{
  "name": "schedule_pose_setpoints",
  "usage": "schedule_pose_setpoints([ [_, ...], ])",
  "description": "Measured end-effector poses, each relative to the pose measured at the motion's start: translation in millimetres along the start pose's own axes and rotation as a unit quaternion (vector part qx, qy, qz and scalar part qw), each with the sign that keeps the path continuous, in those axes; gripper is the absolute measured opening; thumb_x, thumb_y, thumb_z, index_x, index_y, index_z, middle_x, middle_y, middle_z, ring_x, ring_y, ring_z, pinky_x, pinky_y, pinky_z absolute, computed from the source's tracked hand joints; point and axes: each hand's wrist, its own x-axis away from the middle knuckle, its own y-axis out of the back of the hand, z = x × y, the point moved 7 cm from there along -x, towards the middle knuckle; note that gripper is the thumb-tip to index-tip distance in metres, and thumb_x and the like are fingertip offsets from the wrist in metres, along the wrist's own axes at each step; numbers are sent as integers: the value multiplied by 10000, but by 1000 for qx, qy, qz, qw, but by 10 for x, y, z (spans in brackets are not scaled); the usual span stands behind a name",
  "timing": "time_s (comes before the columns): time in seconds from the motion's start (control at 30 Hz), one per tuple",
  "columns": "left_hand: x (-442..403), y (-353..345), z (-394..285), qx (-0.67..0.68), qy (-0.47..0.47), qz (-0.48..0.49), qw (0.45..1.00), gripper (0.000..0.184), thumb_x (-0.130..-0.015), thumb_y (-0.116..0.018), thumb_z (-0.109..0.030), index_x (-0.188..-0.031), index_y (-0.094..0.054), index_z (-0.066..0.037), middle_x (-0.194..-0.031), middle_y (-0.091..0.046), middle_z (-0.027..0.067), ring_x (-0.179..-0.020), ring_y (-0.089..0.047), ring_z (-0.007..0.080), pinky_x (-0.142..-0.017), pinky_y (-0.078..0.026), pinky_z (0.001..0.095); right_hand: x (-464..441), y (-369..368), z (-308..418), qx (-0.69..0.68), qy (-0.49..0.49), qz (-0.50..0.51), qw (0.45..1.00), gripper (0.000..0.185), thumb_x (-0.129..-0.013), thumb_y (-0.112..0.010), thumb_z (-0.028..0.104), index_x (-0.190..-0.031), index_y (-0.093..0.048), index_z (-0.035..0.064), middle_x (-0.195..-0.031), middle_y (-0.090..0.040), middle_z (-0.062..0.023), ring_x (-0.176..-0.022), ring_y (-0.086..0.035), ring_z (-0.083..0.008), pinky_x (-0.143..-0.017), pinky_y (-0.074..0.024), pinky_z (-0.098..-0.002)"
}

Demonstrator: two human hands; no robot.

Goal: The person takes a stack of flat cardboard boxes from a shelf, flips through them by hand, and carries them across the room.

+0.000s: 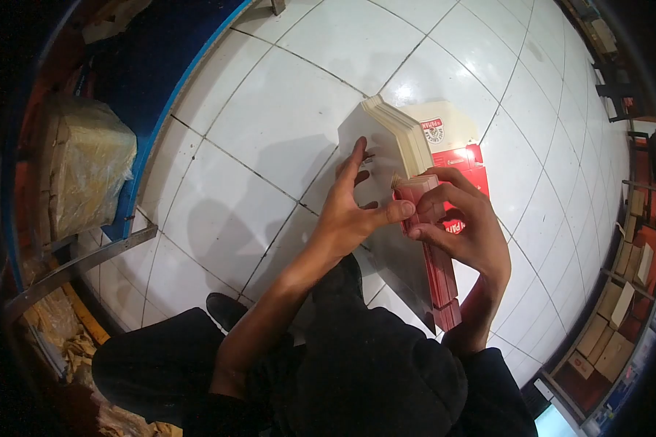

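A thick stack of flat cardboard box blanks point(397, 136) stands on edge in front of me, with its grey face to the left and its red and cream edges to the right. My left hand point(348, 215) lies along the grey face, fingers spread, its thumb pressed at the stack's red edge. My right hand point(468, 222) is closed, curled around the red tabs point(418, 191) with thumb and fingertips. A printed panel in red and cream point(463, 160) juts out on the right side of the stack. The exact pinch point is partly hidden by the right fingers.
White floor tiles point(270, 102) surround the stack. At the left, a wrapped carton point(91, 167) sits beside a blue-edged table point(142, 156) above a metal bar point(87, 269). Shelves with cardboard boxes point(612, 313) line the right. My dark-clothed leg point(160, 364) is below.
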Motion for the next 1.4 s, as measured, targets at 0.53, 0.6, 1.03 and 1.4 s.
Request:
schedule_pose_setpoints([
  [0.53,-11,9,53,-5,2,-9,1000,1425,-613,-979,-535,-1660,-145,-46,-1609,-289,158,-1481,-350,351,-1033,-530,530,-14,-19,31,-12,-16,-4,1000,336,-773,-908,181,-1027,-730,51,-1348,-614,-114,-1050,-712,-245,-780,-628,-358],
  [0.6,-7,12,49,-10,7,-8,1000,1421,-616,-978,-532,-1660,-145,-47,-1609,-291,157,-1478,-352,350,-1032,-533,525,-13,-17,37,-16,-14,0,1000,310,-786,-881,145,-1036,-726,47,-1360,-608,-118,-1060,-712,-256,-790,-633,-362],
  [1.03,2,-2,19,-1,-10,-7,1000,1397,-649,-974,-501,-1648,-136,1,-1598,-300,168,-1468,-365,338,-1032,-537,489,24,-31,59,6,15,-10,1000,272,-807,-694,13,-1077,-680,43,-1376,-609,-148,-1126,-700,-300,-826,-629,-379],
  [1.4,-59,267,408,-11,36,-93,995,1061,-902,-771,-514,-1658,-180,-63,-1624,-292,227,-1483,-351,378,-1176,-363,527,98,19,-177,-32,-121,-83,989,554,-866,-761,59,-1329,-457,71,-1254,-667,-167,-1006,-723,-260,-786,-595,-359],
])
